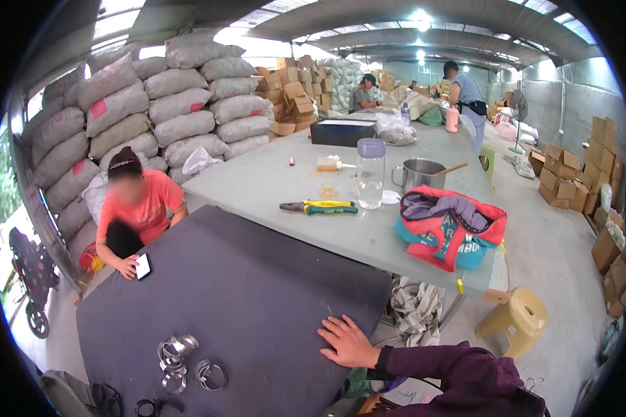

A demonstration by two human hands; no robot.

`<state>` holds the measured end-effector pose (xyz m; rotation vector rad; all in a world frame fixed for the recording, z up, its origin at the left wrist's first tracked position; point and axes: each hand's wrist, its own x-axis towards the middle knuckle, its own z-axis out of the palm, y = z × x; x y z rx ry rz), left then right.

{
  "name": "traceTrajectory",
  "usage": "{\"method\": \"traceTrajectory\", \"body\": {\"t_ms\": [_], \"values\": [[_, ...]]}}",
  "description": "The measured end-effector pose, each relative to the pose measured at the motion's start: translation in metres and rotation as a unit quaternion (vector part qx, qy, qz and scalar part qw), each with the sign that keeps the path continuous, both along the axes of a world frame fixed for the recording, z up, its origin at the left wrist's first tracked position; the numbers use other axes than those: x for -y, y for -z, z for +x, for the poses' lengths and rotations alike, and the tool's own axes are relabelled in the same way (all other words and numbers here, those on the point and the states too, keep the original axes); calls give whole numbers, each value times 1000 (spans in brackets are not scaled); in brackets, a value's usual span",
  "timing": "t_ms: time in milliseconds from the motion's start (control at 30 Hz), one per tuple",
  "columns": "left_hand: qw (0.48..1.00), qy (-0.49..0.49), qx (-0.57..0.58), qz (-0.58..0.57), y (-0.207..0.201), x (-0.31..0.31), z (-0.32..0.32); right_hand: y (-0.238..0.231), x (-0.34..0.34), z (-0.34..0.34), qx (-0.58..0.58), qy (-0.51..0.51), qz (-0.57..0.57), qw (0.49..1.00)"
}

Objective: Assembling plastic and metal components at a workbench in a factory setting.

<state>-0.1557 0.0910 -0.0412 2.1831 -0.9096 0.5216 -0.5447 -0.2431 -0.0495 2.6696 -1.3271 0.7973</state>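
Observation:
My right hand (348, 342) lies palm down on the dark-covered table (257, 292), near its right edge. Its fingers are spread, and it holds nothing. A dark band circles the wrist below a purple sleeve. My left hand is out of the picture. To the left of my right hand, a cluster of shiny metal rings (173, 354) lies on the dark surface, with another metal ring (211, 375) beside it. Black straps (146, 406) lie at the lower edge. Across the table at the left, a person in a red shirt touches a phone (142, 267).
The adjoining grey table (257, 174) carries pliers (318, 207), a clear bottle (371, 177), a metal mug (423, 174), a glue bottle (329, 164) and a red-and-teal bag (452, 226). A yellow stool (515, 321) stands at right. Stacked sacks (181, 104) line the left; people work behind.

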Motion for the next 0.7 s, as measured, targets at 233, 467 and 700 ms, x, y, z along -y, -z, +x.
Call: {"method": "traceTrajectory", "body": {"t_ms": [233, 467, 700], "values": [[1000, -9, 4, -14, 3, 1, -1, -1, 0, -1, -11, 2, 17, 1000], [999, 17, -3, -48, 4, 2, 0, -2, 0, -1, -18, 5, 20, 1000], [999, 15, 18, -44, 9, 0, 3, 0, -1, 0, -6, 3, 11, 1000]]}}
